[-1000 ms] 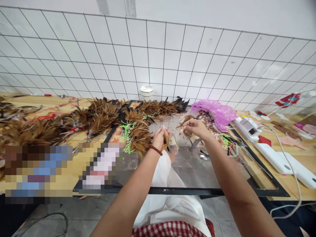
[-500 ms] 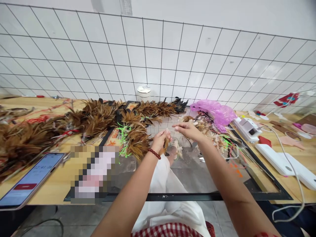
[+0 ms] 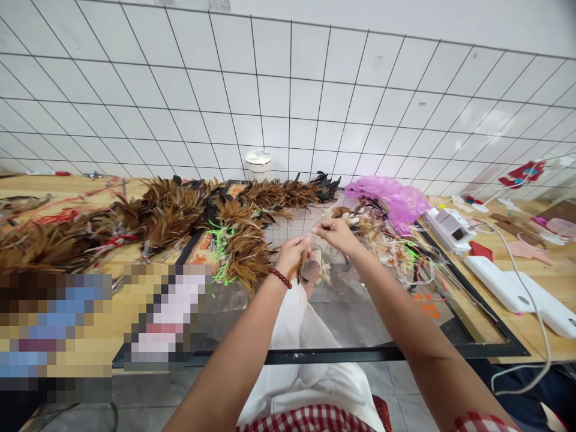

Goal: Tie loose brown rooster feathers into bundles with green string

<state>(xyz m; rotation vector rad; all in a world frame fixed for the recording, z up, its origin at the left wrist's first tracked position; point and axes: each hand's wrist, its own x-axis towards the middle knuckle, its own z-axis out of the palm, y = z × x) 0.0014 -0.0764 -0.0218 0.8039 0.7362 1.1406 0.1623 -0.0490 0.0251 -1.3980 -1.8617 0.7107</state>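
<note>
Left hand (image 3: 292, 254), right hand (image 3: 336, 234) — inside black frame (image 3: 333, 356)

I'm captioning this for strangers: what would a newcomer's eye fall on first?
Probably the brown feather bundles, spread over the left of the wooden table and onto the black-framed clear panel. A purple plastic bag lies near the panel's far right corner. At the centre, the left hand, a beaded bracelet on its wrist, is close to the right hand.
</note>
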